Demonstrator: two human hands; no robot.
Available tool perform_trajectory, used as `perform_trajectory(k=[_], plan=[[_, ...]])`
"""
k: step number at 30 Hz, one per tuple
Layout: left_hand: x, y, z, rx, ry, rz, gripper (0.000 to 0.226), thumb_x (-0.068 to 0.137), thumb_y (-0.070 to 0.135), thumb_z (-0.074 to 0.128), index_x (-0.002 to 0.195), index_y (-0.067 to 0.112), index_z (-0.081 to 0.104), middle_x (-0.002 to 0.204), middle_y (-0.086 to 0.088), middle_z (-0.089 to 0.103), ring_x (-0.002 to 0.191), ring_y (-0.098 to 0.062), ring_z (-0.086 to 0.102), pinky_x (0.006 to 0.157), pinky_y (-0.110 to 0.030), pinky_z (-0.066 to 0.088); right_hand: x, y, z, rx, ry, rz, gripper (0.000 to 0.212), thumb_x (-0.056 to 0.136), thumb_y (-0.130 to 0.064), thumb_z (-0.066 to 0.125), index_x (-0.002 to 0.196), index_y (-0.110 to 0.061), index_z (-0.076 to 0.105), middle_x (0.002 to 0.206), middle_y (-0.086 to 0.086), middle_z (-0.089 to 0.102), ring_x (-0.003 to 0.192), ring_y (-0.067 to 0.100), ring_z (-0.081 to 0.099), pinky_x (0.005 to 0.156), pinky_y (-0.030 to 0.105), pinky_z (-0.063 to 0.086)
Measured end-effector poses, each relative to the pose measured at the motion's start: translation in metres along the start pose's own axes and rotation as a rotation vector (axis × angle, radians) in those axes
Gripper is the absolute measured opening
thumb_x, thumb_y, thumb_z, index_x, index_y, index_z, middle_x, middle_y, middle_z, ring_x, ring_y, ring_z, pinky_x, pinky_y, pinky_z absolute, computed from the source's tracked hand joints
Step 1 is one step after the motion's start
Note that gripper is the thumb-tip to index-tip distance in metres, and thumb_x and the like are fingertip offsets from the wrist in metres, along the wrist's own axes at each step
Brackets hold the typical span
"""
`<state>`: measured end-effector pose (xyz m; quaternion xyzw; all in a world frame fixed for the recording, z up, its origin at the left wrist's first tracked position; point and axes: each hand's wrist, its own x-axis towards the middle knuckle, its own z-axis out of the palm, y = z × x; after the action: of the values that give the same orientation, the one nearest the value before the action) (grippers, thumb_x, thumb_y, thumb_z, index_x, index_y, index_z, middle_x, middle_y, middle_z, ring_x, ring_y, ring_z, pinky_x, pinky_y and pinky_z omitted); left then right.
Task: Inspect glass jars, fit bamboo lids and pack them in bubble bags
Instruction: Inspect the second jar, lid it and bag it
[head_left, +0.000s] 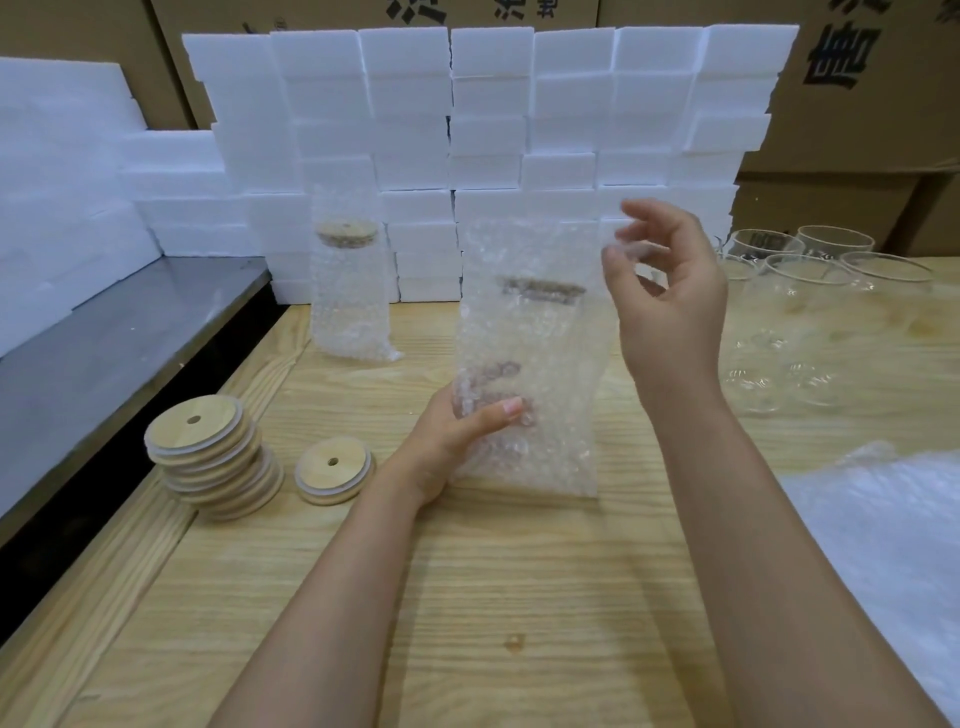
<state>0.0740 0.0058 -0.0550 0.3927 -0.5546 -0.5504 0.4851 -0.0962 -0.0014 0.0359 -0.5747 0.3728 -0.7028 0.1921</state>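
Here we are at the wooden table (519, 597). Our left hand (457, 434) has the bubble bag (524, 364) by its lower part, the thumb laid across the front and the fingers curled round behind, showing dimly through the film. The bag stands upright in front of us, in the middle of the table. We cannot tell whether its bottom edge touches the boards. Inside it is the glass jar (540, 343), and its bamboo lid (543, 290) shows as a brown band in the upper half of the bag.

Our right hand (670, 306) is up at the bag's top right corner with its fingers loosely curled. It is blurred, so we cannot tell whether it pinches the film or only hovers beside it.

Further back on the left, a second packed jar (350, 291) stands upright in its own bubble wrap, close against the wall of white foam blocks (467, 130). Nearer on the left is a leaning stack of lids (213, 457), with a single lid (333, 470) lying flat just beside it. Both show a small hole in the middle. On the right, a cluster of bare jars (810, 291) stands open-mouthed on the table. A heap of bubble film (883, 519) lies at the lower right. A grey metal counter (104, 353) runs along the left, and cardboard boxes (857, 130) rise behind everything.
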Motion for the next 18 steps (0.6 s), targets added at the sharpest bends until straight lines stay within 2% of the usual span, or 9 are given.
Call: perform_trajectory(k=[3,5,7,8,9,10,12,16,18], plan=[[0.0,0.0,-0.001,-0.063,0.026,-0.003,0.087,0.058,0.039,0.075,0.133,0.003,0.05,0.097,-0.007,0.073,0.1,-0.023,0.069,0.086,-0.035,0.055,-0.004,0.009,0.001,0.113,-0.017,0.152,0.054,0.082,-0.045,0.065,0.13,-0.035,0.041,0.122,-0.01,0.048,0.112,0.007,0.053,0.084,0.02,0.048],[0.0,0.002,0.0,-0.119,0.041,0.009,0.09,0.055,0.037,0.08,0.133,0.005,0.05,0.093,-0.006,0.072,0.095,-0.021,0.068,0.079,-0.034,0.056,-0.006,0.019,0.0,0.204,-0.168,0.353,0.094,0.061,-0.07,0.071,0.139,-0.035,0.033,0.128,-0.011,0.048,0.114,0.0,0.051,0.088,0.026,0.045],[0.002,0.004,0.001,-0.172,0.055,0.008,0.1,0.049,0.04,0.087,0.134,0.006,0.048,0.101,-0.014,0.069,0.101,-0.027,0.066,0.083,-0.043,0.055,-0.015,0.03,0.0,0.246,-0.391,0.514,0.121,0.038,-0.08,0.075,0.141,-0.03,0.035,0.133,-0.004,0.051,0.121,0.008,0.052,0.097,0.039,0.044],[0.002,0.004,0.001,-0.185,0.06,0.011,0.101,0.05,0.04,0.087,0.136,0.004,0.047,0.109,-0.019,0.067,0.107,-0.031,0.064,0.09,-0.047,0.052,-0.02,0.037,0.002,0.257,-0.486,0.554,0.117,0.037,-0.077,0.079,0.137,-0.029,0.041,0.135,0.0,0.053,0.126,0.015,0.051,0.103,0.047,0.042],[0.001,0.005,0.0,-0.184,0.064,0.017,0.096,0.055,0.039,0.083,0.137,0.003,0.047,0.117,-0.022,0.065,0.112,-0.035,0.062,0.095,-0.049,0.05,-0.026,0.044,0.004,0.26,-0.548,0.57,0.102,0.042,-0.07,0.082,0.129,-0.03,0.049,0.133,0.0,0.057,0.128,0.019,0.05,0.107,0.05,0.039],[0.001,0.004,-0.002,-0.169,0.064,0.024,0.089,0.06,0.038,0.078,0.136,0.002,0.049,0.122,-0.022,0.064,0.115,-0.036,0.061,0.098,-0.048,0.049,-0.031,0.049,0.007,0.265,-0.578,0.578,0.084,0.049,-0.063,0.083,0.122,-0.033,0.054,0.13,-0.001,0.061,0.128,0.021,0.051,0.108,0.051,0.038],[0.001,0.002,-0.005,-0.136,0.048,0.035,0.077,0.067,0.039,0.073,0.132,0.003,0.054,0.125,-0.018,0.064,0.116,-0.033,0.061,0.099,-0.044,0.05,-0.034,0.056,0.012,0.304,-0.578,0.571,0.065,0.058,-0.051,0.083,0.115,-0.033,0.058,0.121,-0.001,0.067,0.121,0.019,0.058,0.104,0.046,0.043],[0.003,0.004,-0.003,-0.104,0.059,0.084,0.076,0.069,0.039,0.073,0.133,0.005,0.052,0.126,-0.017,0.063,0.116,-0.03,0.062,0.101,-0.047,0.047,-0.034,0.055,0.014,0.355,-0.489,0.515,0.061,0.063,-0.039,0.081,0.117,-0.02,0.059,0.112,0.003,0.07,0.107,0.02,0.066,0.09,0.037,0.053],[0.004,0.005,0.002,-0.018,0.167,0.147,0.085,0.061,0.045,0.076,0.134,0.013,0.047,0.128,-0.009,0.062,0.114,-0.018,0.063,0.095,-0.036,0.052,-0.034,0.053,0.014,0.338,-0.424,0.492,0.061,0.065,-0.033,0.083,0.118,-0.018,0.057,0.112,0.004,0.069,0.103,0.017,0.067,0.081,0.028,0.054]])
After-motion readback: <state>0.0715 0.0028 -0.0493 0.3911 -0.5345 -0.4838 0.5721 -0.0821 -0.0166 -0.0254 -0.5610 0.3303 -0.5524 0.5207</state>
